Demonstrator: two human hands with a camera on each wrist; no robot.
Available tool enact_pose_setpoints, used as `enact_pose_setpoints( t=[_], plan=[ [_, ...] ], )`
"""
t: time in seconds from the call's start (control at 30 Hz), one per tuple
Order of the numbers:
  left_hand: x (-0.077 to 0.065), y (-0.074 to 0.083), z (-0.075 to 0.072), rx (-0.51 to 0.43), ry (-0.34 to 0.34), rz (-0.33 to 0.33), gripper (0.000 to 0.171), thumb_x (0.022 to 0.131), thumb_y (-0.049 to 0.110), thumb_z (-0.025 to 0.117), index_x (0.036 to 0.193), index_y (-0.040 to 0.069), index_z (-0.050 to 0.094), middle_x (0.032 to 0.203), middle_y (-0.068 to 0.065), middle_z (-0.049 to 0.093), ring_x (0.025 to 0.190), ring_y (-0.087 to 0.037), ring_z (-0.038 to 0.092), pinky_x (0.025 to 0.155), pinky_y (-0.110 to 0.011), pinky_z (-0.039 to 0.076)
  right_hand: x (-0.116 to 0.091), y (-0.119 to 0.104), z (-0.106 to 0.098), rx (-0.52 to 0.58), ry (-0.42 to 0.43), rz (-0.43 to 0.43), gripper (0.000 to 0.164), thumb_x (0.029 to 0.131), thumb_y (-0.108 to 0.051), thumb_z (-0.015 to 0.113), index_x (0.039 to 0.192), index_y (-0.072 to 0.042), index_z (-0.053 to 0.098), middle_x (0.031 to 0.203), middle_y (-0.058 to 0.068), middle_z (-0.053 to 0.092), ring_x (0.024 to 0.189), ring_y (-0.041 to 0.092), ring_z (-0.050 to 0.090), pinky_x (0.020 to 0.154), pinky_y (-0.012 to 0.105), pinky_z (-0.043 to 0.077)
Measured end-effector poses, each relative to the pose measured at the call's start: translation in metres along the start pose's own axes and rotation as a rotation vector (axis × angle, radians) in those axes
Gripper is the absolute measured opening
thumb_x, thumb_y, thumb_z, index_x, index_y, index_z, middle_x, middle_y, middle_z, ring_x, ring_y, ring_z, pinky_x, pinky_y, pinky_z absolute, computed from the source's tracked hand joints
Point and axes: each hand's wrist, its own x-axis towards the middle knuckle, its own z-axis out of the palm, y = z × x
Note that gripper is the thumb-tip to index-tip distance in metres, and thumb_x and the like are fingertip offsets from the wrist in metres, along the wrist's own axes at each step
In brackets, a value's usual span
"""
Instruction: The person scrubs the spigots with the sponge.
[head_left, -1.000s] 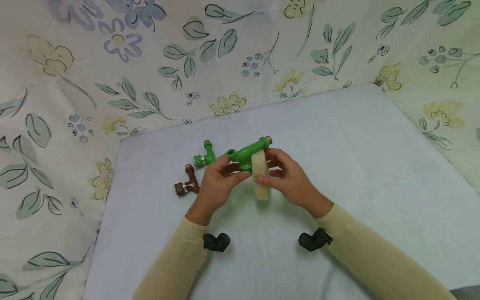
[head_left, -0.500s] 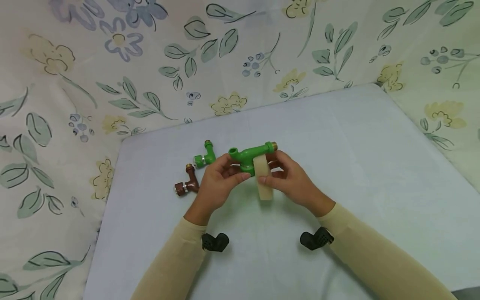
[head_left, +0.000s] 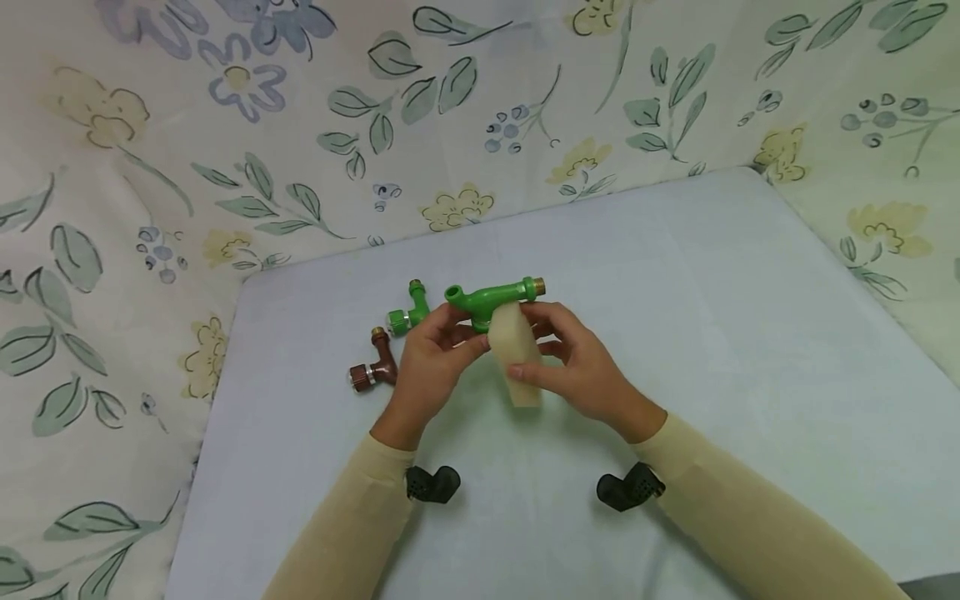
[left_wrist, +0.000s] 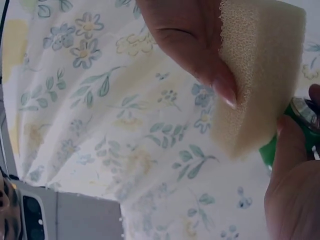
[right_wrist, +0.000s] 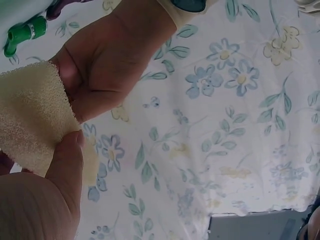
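My left hand [head_left: 433,358] grips a green tap [head_left: 491,297] by its lower end, raised over the table. The spout points left and the brass thread points right. Between finger and thumb, my right hand [head_left: 573,358] pinches a cream sponge [head_left: 513,346], held against the tap's near side. In the left wrist view the sponge [left_wrist: 265,70] overlaps part of the tap [left_wrist: 270,150]. The right wrist view has the sponge [right_wrist: 35,110] in front of the left hand's fingers, with the tap hidden behind it.
Left of the hands, a second green tap [head_left: 411,315] and a brown tap [head_left: 375,367] lie on the white table [head_left: 712,333]. Floral cloth [head_left: 300,125] covers the walls behind and at the sides.
The sponge has turned to show more of its broad face and moved slightly left over the tap. The tap has swung from a steeper slant to nearly level and shifted a little left.
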Motion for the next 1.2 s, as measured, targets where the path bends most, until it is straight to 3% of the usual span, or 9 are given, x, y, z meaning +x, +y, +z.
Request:
enact_pose_setpoints(
  t=[0.07,0.17,0.27,0.4,0.53,0.7,0.9,1.03,1.2],
  plan=[
    [0.001,-0.004,0.0,0.024,0.028,-0.002,0.036,0.085,0.008,0.074,0.118,0.016,0.063,0.118,-0.003,0.059,0.1,-0.026,0.063,0.081,-0.036,0.055,0.0,-0.001,0.001,0.002,0.0,-0.004,0.062,0.083,-0.009,0.076,0.136,-0.017,0.047,0.126,0.001,0.05,0.111,0.028,0.048,0.087,0.048,0.048],
    [-0.001,0.008,0.004,0.051,0.066,-0.012,0.033,0.084,0.003,0.074,0.114,0.011,0.063,0.115,-0.005,0.058,0.099,-0.029,0.063,0.08,-0.036,0.055,0.0,-0.012,0.003,0.009,0.004,-0.004,0.061,0.082,-0.002,0.075,0.135,-0.008,0.046,0.124,0.005,0.051,0.109,0.032,0.048,0.086,0.054,0.047],
    [-0.002,0.019,0.006,0.045,0.061,0.009,0.032,0.083,-0.001,0.073,0.113,0.004,0.064,0.113,-0.007,0.059,0.098,-0.034,0.063,0.08,-0.037,0.055,0.001,-0.013,0.003,-0.009,0.008,0.01,0.059,0.082,-0.002,0.075,0.133,-0.007,0.047,0.122,0.006,0.052,0.109,0.031,0.049,0.086,0.053,0.048],
    [-0.003,0.018,0.005,-0.057,-0.005,0.035,0.033,0.082,-0.006,0.071,0.115,0.0,0.064,0.114,-0.011,0.06,0.095,-0.035,0.063,0.08,-0.041,0.055,0.003,-0.01,0.0,0.003,0.018,0.045,0.053,0.083,-0.006,0.075,0.13,-0.01,0.05,0.119,0.008,0.054,0.108,0.03,0.051,0.088,0.053,0.047],
    [-0.002,0.006,0.002,-0.155,-0.083,0.044,0.034,0.084,-0.008,0.068,0.117,0.0,0.063,0.116,-0.015,0.059,0.096,-0.035,0.063,0.08,-0.046,0.054,0.005,0.0,-0.005,0.043,0.029,0.074,0.055,0.084,-0.008,0.075,0.132,-0.016,0.05,0.12,0.005,0.054,0.107,0.03,0.052,0.088,0.051,0.047],
    [-0.001,-0.006,-0.002,-0.206,-0.138,0.039,0.035,0.087,-0.005,0.066,0.121,0.003,0.062,0.119,-0.017,0.057,0.099,-0.035,0.062,0.082,-0.047,0.053,0.007,0.02,-0.01,0.077,0.026,0.114,0.06,0.084,-0.016,0.077,0.137,-0.023,0.049,0.12,0.005,0.055,0.106,0.029,0.053,0.086,0.043,0.05],
    [0.0,-0.007,-0.002,-0.226,-0.179,0.046,0.035,0.088,-0.003,0.067,0.122,0.002,0.061,0.116,-0.019,0.059,0.099,-0.036,0.062,0.082,-0.048,0.053,0.005,0.029,-0.012,0.131,0.024,0.174,0.062,0.085,-0.023,0.076,0.139,-0.027,0.047,0.121,0.013,0.055,0.104,0.029,0.056,0.086,0.039,0.052],
    [0.0,-0.007,-0.001,-0.225,-0.157,0.028,0.033,0.088,-0.002,0.067,0.12,0.001,0.061,0.114,-0.02,0.059,0.097,-0.035,0.063,0.082,-0.048,0.053,0.003,0.02,-0.008,0.128,0.025,0.164,0.058,0.087,-0.017,0.073,0.138,-0.025,0.047,0.124,0.008,0.054,0.107,0.028,0.054,0.089,0.045,0.049],
    [0.0,-0.009,0.0,-0.207,-0.068,0.0,0.032,0.087,0.0,0.068,0.118,-0.001,0.06,0.112,-0.019,0.061,0.093,-0.033,0.065,0.08,-0.047,0.054,0.001,-0.001,-0.001,0.065,0.04,0.073,0.054,0.085,-0.008,0.073,0.133,-0.016,0.049,0.122,0.003,0.052,0.11,0.031,0.05,0.089,0.052,0.046]
  ],
)
